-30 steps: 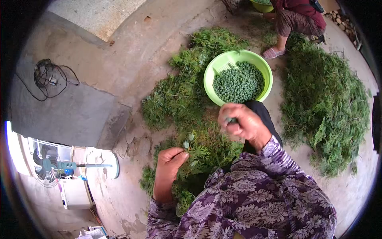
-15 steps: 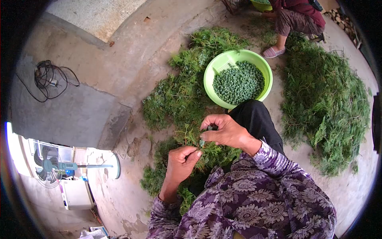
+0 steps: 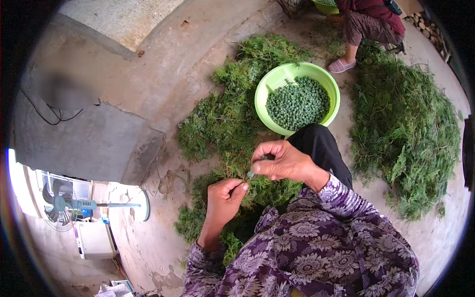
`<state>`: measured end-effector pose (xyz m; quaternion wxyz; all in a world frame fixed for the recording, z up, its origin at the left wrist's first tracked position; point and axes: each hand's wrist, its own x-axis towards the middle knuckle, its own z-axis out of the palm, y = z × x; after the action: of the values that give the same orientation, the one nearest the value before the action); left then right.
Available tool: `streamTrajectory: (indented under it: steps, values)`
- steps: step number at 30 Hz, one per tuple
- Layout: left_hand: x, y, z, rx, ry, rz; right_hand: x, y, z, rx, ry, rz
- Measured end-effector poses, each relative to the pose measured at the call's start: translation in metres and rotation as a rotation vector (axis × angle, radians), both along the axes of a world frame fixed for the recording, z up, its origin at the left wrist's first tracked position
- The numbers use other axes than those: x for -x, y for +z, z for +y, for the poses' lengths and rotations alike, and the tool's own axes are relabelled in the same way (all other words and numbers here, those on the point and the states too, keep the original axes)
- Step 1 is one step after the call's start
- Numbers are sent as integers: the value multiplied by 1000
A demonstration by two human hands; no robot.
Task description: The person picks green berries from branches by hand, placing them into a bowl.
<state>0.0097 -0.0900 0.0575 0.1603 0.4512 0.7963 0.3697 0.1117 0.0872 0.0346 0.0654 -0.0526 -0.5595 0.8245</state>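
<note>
My left hand (image 3: 223,197) is closed in a pinch, thumb against forefinger, on a small evergreen sprig (image 3: 247,181). Just above it, my right hand (image 3: 284,162) curls its thumb and fingers together at a pale green seed cone (image 3: 250,174) by the sprig's tip. What else lies inside the right fingers is hidden. Beyond the right hand, by my knee, stands a light green plastic basin (image 3: 262,115) with many round green cones (image 3: 298,103) in it. Leafy evergreen branches (image 3: 217,119) lie on the floor below and past both hands.
A larger heap of cut branches (image 3: 403,143) lies to the right. Another person (image 3: 368,27) sits at the upper right, near a second green basin (image 3: 326,7). A standing fan (image 3: 74,204) and a concrete block (image 3: 94,143) with a cable (image 3: 57,118) are on the left.
My right hand has shifted slightly, and the green cone by its fingertips shows a little higher. My left hand keeps its pinch almost in place.
</note>
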Motion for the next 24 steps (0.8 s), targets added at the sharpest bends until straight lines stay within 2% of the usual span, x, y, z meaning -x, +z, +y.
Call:
streamTrajectory:
  steps: [1,3,4,7,9,10,12,13,14,17,20,24]
  values:
    - [-1,0,2,0,0,2,3,-3,-5,0,0,2]
    - [-3,3,5,-21,-23,35,10,-18,-13,-536,-292,240]
    - [-4,4,7,-21,-24,36,12,-21,-15,-536,-293,240]
    - [-5,6,8,-6,-48,33,12,-17,-15,-403,-261,293]
    - [-5,6,6,-21,-26,-117,3,-6,-9,-11,-72,54]
    - [-6,7,4,-22,-24,-117,2,-9,-4,-12,-70,53]
    - [-3,13,0,-18,83,-256,-1,-20,13,522,28,26]
    - [0,12,-2,-28,128,-267,-2,-23,19,571,29,89]
    - [1,9,-3,-25,132,-270,-2,-25,22,571,1,10]
    - [5,3,0,-176,236,-296,-5,-24,13,445,93,-45]
    - [4,-1,7,-206,248,-280,1,-38,-10,347,240,-121]
    - [0,1,11,-194,261,-243,3,-28,-16,577,306,-142]
